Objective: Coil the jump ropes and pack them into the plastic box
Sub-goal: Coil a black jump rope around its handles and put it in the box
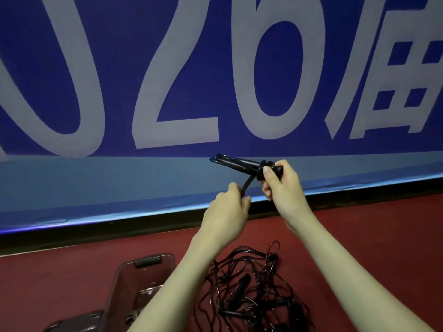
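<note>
Tangled ropes (251, 291) lie below; both hands' fingers (left (227, 207), right (281, 182)) grasp jump-rope handles (239, 161).

Bare red floor (371, 236) at right and left of frame leaves passage; tangled ropes (251, 291) crowd lower centre, plastic box (134, 279) just left, banner wall (143, 183) closes off behind

Two hands (227, 207) (280, 185), one held jump rope (239, 161), one tangled rope heap (251, 291), one plastic box (134, 283).
</note>
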`<state>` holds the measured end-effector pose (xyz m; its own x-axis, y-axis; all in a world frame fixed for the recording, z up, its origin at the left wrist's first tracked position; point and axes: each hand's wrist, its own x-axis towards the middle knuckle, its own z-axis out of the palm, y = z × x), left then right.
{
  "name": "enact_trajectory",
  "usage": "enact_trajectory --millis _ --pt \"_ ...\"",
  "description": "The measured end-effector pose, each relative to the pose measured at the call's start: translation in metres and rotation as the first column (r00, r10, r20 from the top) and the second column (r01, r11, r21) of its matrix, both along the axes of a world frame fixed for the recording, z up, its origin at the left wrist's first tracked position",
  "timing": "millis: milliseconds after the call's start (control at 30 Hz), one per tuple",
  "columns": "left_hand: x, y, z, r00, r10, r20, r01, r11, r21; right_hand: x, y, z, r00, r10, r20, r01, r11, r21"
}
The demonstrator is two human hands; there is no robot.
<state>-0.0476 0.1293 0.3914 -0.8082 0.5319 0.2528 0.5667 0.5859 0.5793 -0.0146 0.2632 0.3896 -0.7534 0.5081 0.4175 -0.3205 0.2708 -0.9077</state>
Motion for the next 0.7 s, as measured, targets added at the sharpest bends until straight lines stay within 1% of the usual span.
enact_trajectory --millis 100,167,200,267,333,433,500,567,700 --pt "-0.005 -0.001 -0.006 0.996 0.026 -0.089 -0.027 1.000 -0.011 -0.009 0.007 -0.016 0.997 -0.076 0.017 0.074 0.992 0.098" --pt "-0.010 -0.002 -0.008 0.996 0.006 -0.088 -0.009 0.999 -0.032 -0.012 0.006 -0.024 0.992 -0.121 0.031 0.116 0.987 0.112" --pt "-0.011 -0.003 -0.009 0.997 -0.010 -0.080 0.005 0.998 -0.060 -0.012 0.004 -0.026 0.991 -0.128 0.039 0.124 0.988 0.097" --pt "-0.007 -0.002 -0.012 0.995 -0.079 -0.057 0.072 0.991 -0.116 -0.011 -0.001 -0.030 0.992 -0.116 0.042 0.116 0.993 0.017" --pt "0.001 -0.002 -0.017 0.987 -0.153 -0.039 0.147 0.981 -0.124 -0.009 -0.005 -0.031 0.993 -0.104 0.047 0.106 0.993 -0.048" --pt "0.008 -0.006 -0.014 0.981 -0.184 -0.051 0.179 0.979 -0.098 0.002 -0.008 -0.025 0.994 -0.092 0.058 0.095 0.995 -0.040" --pt "0.009 -0.008 -0.006 0.979 -0.192 -0.069 0.186 0.979 -0.084 0.006 -0.009 -0.018 0.992 -0.109 0.063 0.106 0.993 0.042" --pt "0.018 -0.016 0.007 0.975 -0.201 -0.092 0.194 0.978 -0.080 0.020 -0.016 -0.006 0.987 -0.140 0.077 0.125 0.977 0.174" --pt "0.031 -0.029 0.029 0.962 -0.224 -0.157 0.206 0.971 -0.120 0.043 -0.022 0.013 0.989 -0.131 0.067 0.103 0.943 0.318"
